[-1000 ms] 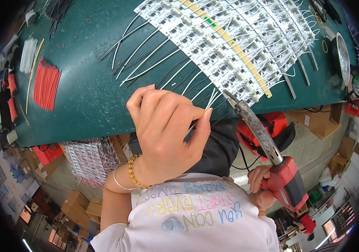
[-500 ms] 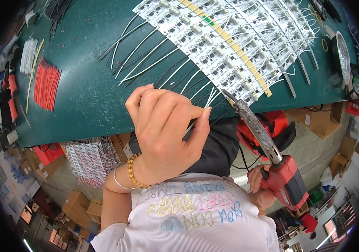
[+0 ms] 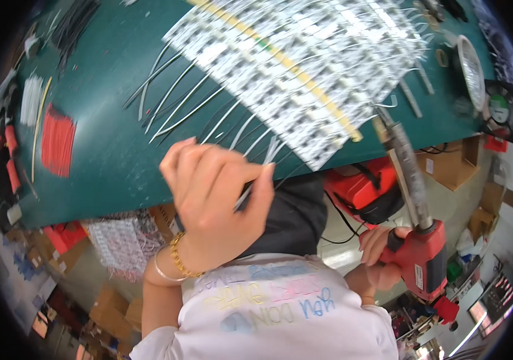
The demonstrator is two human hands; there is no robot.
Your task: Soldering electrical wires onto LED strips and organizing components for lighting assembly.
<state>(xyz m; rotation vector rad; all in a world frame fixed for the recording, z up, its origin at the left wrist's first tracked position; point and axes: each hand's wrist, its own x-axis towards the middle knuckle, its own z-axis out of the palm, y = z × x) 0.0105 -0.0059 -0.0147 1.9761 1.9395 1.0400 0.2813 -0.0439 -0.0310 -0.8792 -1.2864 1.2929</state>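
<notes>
My left hand [image 3: 217, 192] is closed, with thumb and index finger pinching thin white wires [image 3: 272, 147] at the near edge of a panel of white circuit boards [image 3: 250, 84]. My right hand [image 3: 382, 255] grips the red handle of a soldering gun [image 3: 427, 258]. Its long metal barrel points up and away, its tip beside the panel's right-hand edge; whether it touches anything there is blurred. More white and dark wires stick out from the panel's left edge over the table. A yellow strip [image 3: 292, 65] runs across the panel.
Bundles of red wires [image 3: 58, 144], white wires [image 3: 31, 101] and black wires [image 3: 73, 30] lie on the green table [image 3: 118, 78] at left. A round metal dish [image 3: 471, 72] and a solder reel [image 3: 500, 107] are at right. A red bag [image 3: 361, 186] is below the table edge.
The soldering gun's tip has moved right, away from the wires in my left hand. That hand still pinches them. The whole view has shifted and blurred.
</notes>
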